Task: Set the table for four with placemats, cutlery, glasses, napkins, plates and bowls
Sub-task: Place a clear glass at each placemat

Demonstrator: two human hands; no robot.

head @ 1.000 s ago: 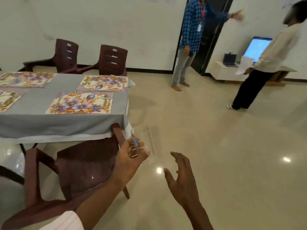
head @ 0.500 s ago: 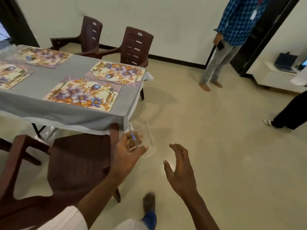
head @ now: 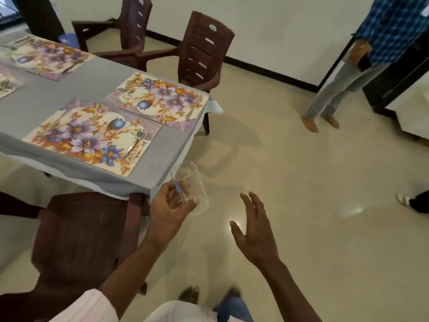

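Note:
My left hand (head: 170,206) grips a clear drinking glass (head: 193,182), tilted, just off the near right corner of the table (head: 97,89). My right hand (head: 254,231) hangs empty over the floor with fingers spread. The grey-clothed table carries floral placemats. The nearest placemat (head: 90,135) has a spoon and fork (head: 137,144) on its right side. The placemat beyond it (head: 157,99) holds cutlery at its far left end. Two more placemats (head: 44,55) lie further left, partly cut off.
A dark brown plastic chair (head: 88,231) stands tucked at the near side, beside my left arm. Two more chairs (head: 202,49) stand behind the table. A person in a blue checked shirt (head: 362,56) stands at the right by a dark doorway. Open tiled floor lies to the right.
The view has swung down and closer to the table. My left hand carried the glass nearer the table corner. My right hand stays open.

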